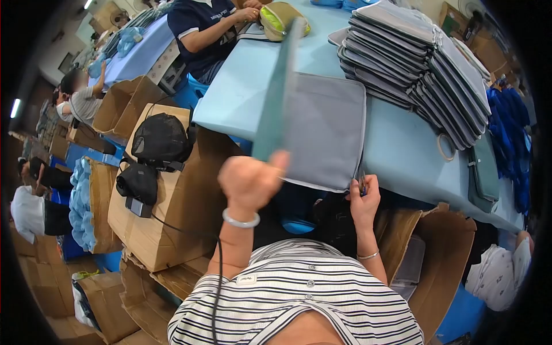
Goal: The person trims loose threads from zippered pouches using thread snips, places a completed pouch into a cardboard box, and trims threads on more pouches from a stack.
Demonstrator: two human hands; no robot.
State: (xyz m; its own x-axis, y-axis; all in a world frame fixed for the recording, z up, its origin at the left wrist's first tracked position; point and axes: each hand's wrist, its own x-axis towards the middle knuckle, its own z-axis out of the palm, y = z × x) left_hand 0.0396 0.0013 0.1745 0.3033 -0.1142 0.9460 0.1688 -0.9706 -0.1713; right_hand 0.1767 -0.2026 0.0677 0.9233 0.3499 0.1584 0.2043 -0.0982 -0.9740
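Observation:
A flat grey square fabric case (pixel 325 129) with pale edging lies at the table's near edge and overhangs it. My left hand (pixel 253 181) is closed on the lower end of a teal panel (pixel 276 103), raised nearly edge-on and smeared by motion. Whether the panel is joined to the grey case I cannot tell. At the case's near right corner, my right hand (pixel 365 201) is closed around a small metal tool (pixel 361 184), its kind mostly hidden by the fingers.
A tall stack of grey cases (pixel 402 57) stands on the blue-covered table (pixel 408 149), beside a tape ring (pixel 445 147). Open cardboard boxes (pixel 443 253) flank me. A black bag (pixel 161 138) rests on a carton. Across the table, a person (pixel 207 34) handles a yellow-green pouch (pixel 284 22).

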